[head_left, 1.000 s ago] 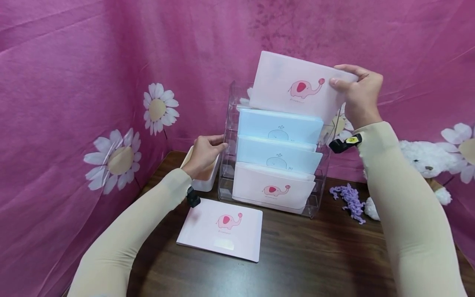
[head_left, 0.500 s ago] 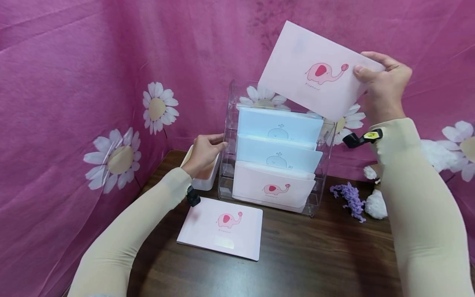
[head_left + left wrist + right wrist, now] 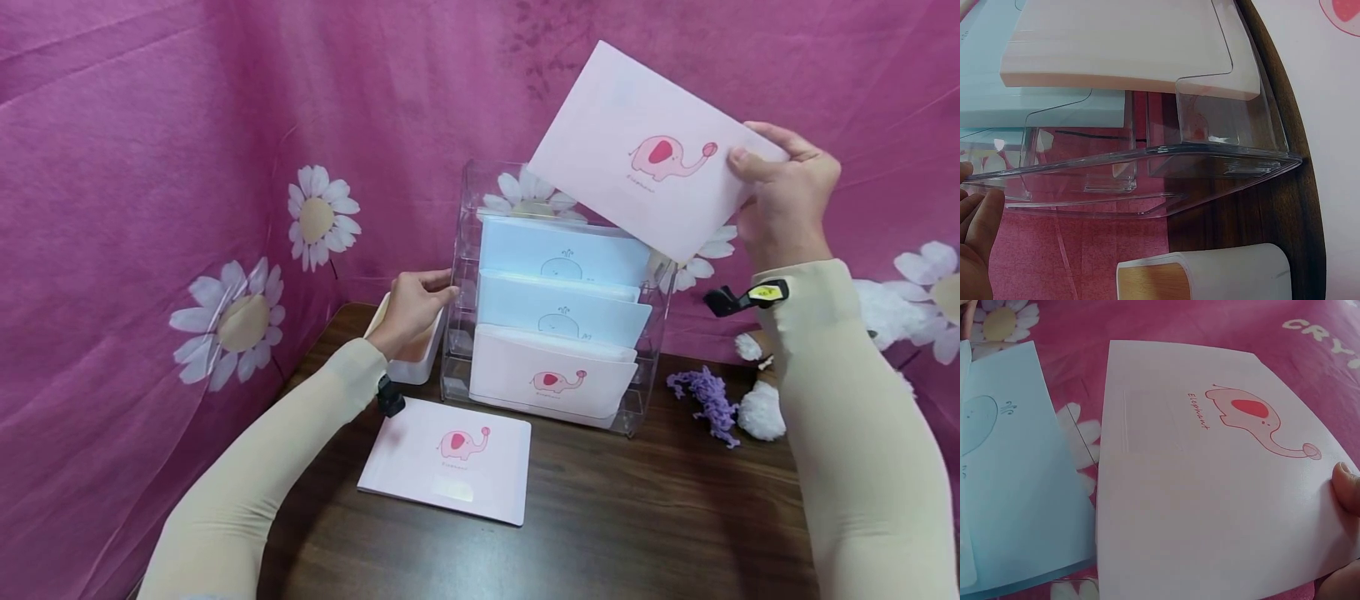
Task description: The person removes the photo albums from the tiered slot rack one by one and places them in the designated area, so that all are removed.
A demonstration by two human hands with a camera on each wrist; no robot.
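Note:
High at the right, my right hand (image 3: 791, 192) pinches a pink booklet (image 3: 652, 117) with an elephant print by its right edge, thumb on the front. Tilted, it hangs above a clear tiered rack (image 3: 463, 225), its lower corner overlapping the top right. My left hand (image 3: 412, 308) grips the rack's left side edge; in the left wrist view fingers (image 3: 985, 222) lie on both sides of that clear panel. Blue whale-print booklets (image 3: 517, 237) fill two tiers, and pink elephant booklets (image 3: 502, 375) the lowest one. Another pink booklet (image 3: 480, 492) lies flat on the table in front.
Left of the rack stands a white container (image 3: 415, 372) with a wood-coloured face, partly behind my left hand. A purple fuzzy bundle (image 3: 705, 400) and a white plush toy (image 3: 761, 412) sit at the right of the brown table (image 3: 600, 517). A pink flowered cloth (image 3: 405, 100) hangs behind.
My right hand has lifted the pink booklet up out of the rack's top tier and to the right, tilting it, then lowered slightly. The left hand stays on the rack's edge.

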